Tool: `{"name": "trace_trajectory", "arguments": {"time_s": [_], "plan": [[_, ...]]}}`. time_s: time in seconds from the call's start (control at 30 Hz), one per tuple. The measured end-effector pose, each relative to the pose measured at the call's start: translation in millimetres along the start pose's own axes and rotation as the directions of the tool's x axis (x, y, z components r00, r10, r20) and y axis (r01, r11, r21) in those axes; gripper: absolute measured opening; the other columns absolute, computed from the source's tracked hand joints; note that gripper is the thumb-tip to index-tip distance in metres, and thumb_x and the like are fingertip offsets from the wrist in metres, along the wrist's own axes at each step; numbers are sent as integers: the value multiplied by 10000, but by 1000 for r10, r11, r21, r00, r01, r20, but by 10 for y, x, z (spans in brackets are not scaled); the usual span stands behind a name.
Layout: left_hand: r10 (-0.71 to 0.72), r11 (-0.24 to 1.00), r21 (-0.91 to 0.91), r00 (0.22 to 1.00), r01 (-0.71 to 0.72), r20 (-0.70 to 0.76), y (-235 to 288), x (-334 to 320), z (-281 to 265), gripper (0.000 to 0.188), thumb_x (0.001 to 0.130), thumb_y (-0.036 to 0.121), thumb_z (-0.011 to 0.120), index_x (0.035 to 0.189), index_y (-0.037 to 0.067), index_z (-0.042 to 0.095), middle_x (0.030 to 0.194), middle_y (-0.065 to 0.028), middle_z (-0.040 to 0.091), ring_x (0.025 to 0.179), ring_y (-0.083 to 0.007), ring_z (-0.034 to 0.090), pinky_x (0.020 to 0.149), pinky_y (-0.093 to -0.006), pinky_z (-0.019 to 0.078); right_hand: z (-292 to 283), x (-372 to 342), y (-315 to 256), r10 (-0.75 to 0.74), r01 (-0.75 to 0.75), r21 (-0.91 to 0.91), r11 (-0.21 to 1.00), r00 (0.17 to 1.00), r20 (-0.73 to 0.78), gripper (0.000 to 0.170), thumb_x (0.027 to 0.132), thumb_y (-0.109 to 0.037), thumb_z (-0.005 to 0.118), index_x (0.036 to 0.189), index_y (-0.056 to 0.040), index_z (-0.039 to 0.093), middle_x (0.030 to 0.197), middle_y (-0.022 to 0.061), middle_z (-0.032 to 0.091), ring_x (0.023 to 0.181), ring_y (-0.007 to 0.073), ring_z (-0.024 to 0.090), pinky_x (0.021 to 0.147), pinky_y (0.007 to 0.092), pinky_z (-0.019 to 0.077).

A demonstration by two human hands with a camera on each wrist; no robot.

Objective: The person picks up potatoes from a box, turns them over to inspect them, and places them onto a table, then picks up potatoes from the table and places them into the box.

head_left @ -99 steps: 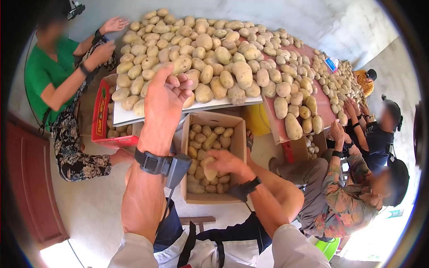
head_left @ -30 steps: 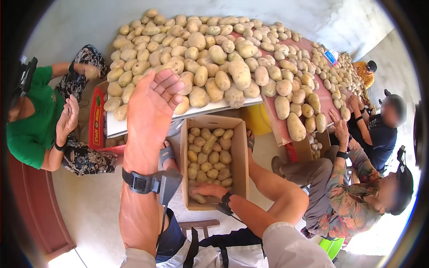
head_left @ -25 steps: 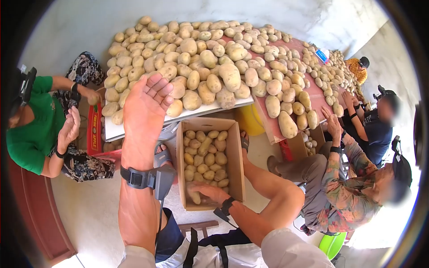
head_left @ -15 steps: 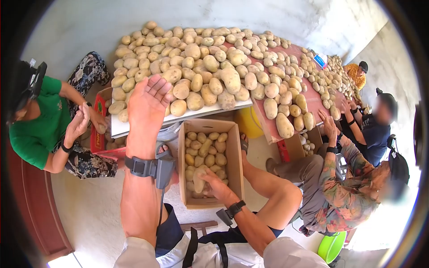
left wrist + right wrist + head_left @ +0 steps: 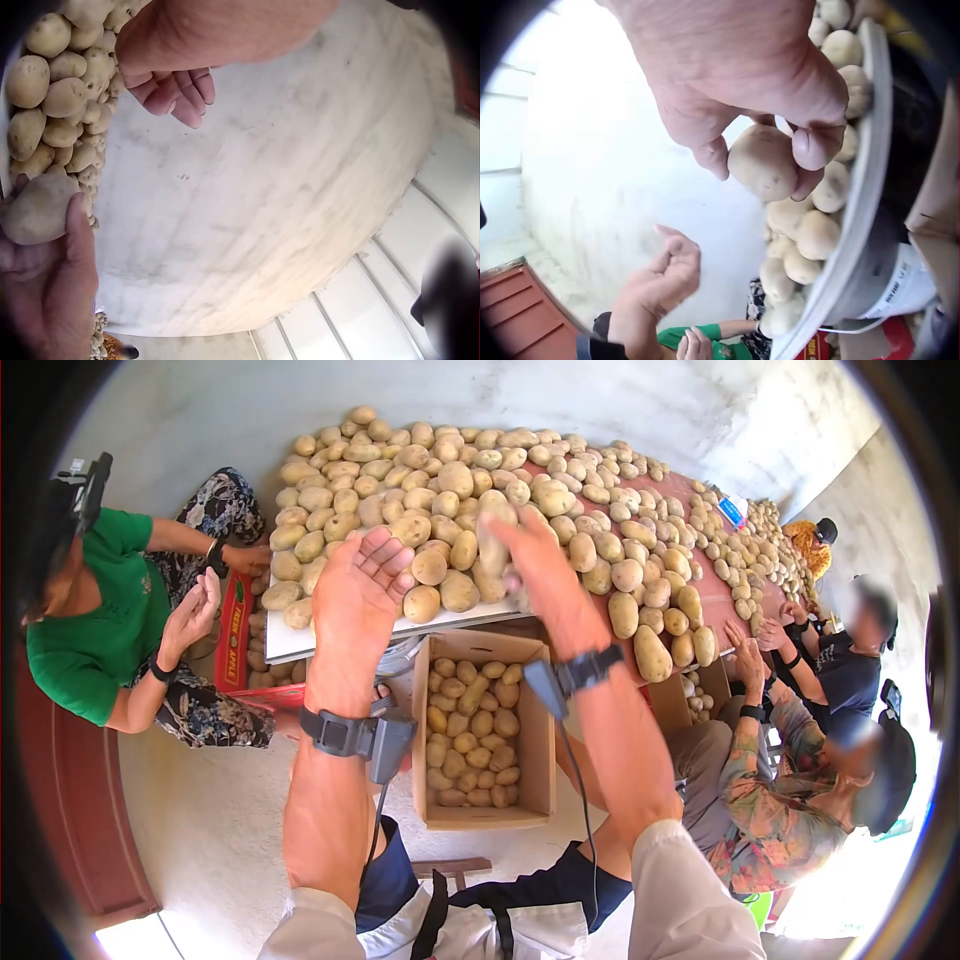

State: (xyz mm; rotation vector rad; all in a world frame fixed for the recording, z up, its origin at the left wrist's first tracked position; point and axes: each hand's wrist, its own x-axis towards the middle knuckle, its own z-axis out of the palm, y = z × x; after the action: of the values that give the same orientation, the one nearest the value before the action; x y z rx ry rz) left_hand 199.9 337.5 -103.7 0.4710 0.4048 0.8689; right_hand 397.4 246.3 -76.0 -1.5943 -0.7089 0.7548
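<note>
Above the heap's front edge, my right hand grips a potato that is blurred in the head view. Seen from the right wrist, the right hand pinches that potato between thumb and fingers. My left hand is raised palm up before the heap of potatoes, its fingers loosely bent around nothing. The left wrist view has the left hand at the top and the right hand holding the potato at lower left. Below both hands stands a cardboard box containing several potatoes.
Potatoes also cover a red table on the right. A red box stands at left beside a person in green. Another person sits close on the right, with two more beyond. A stool is below.
My right hand has risen from the box to the heap; it gripped a potato in both places, whether the same one I cannot tell. The left hand stays raised. The view has shifted slightly.
</note>
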Motion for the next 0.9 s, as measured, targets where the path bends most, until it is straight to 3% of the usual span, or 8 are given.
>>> {"name": "trace_trajectory", "arguments": {"time_s": [0.13,0.2,0.23,0.3,0.47,0.63,0.73,0.9], "plan": [[16,1000,15,1000,-16,-14,29,12,7,270,1008,272,514,1053,26,616,971,-64,650,910,-213,623,787,-349,492,-21,602,-40,-175,165,-279,946,985,-12,768,846,-340,694,1448,20,382,1047,149,630,798,202,614,650,325,501],[21,1000,13,1000,-21,-10,54,15,11,268,1006,271,519,1051,25,616,971,-65,650,913,-214,622,785,-350,492,-37,790,197,-548,303,-712,633,825,-136,715,849,-300,672,1422,38,411,1171,227,618,970,300,636,892,384,493],[23,1000,10,1000,-23,-4,67,7,1,266,1004,270,524,1050,24,615,971,-67,649,916,-215,621,783,-351,493,-67,794,262,-546,308,-710,633,828,-127,715,849,-300,672,1422,38,411,1171,227,618,970,300,636,892,384,493],[37,999,20,999,-37,-15,84,-2,0,268,1001,271,529,1051,23,615,977,-70,648,920,-216,620,784,-354,494,-101,486,266,-436,266,-530,805,871,-225,640,843,-251,654,1389,27,466,1266,268,581,1109,339,605,1003,412,437],[55,995,83,996,-49,-72,85,18,-2,344,1015,279,460,1144,-22,567,1068,-118,626,987,-242,611,820,-368,491,-229,-155,519,-306,249,-227,942,912,-272,419,878,-137,611,1274,-3,578,1147,161,664,958,223,640,870,324,488],[78,994,82,996,-76,-30,40,84,-20,337,1005,257,492,1156,-36,562,1060,-126,630,999,-264,606,833,-372,485,-318,-824,985,-188,155,-159,975,957,-223,317,910,-109,582,1194,26,615,987,113,685,852,176,643,814,297,494],[69,995,69,997,-67,-30,19,29,69,231,1003,254,495,956,37,559,922,-77,589,864,-224,575,772,-331,474,-476,-1060,1510,43,-70,-216,974,991,-128,321,907,-107,591,1199,24,613,962,114,680,830,167,645,773,305,505],[49,995,80,998,-51,26,-54,46,78,222,1000,241,489,963,38,571,929,-74,594,877,-223,577,783,-345,476,-665,-1268,2322,225,-245,-259,934,969,-105,320,891,-114,604,1185,11,624,932,127,692,807,185,651,761,323,516]]}}
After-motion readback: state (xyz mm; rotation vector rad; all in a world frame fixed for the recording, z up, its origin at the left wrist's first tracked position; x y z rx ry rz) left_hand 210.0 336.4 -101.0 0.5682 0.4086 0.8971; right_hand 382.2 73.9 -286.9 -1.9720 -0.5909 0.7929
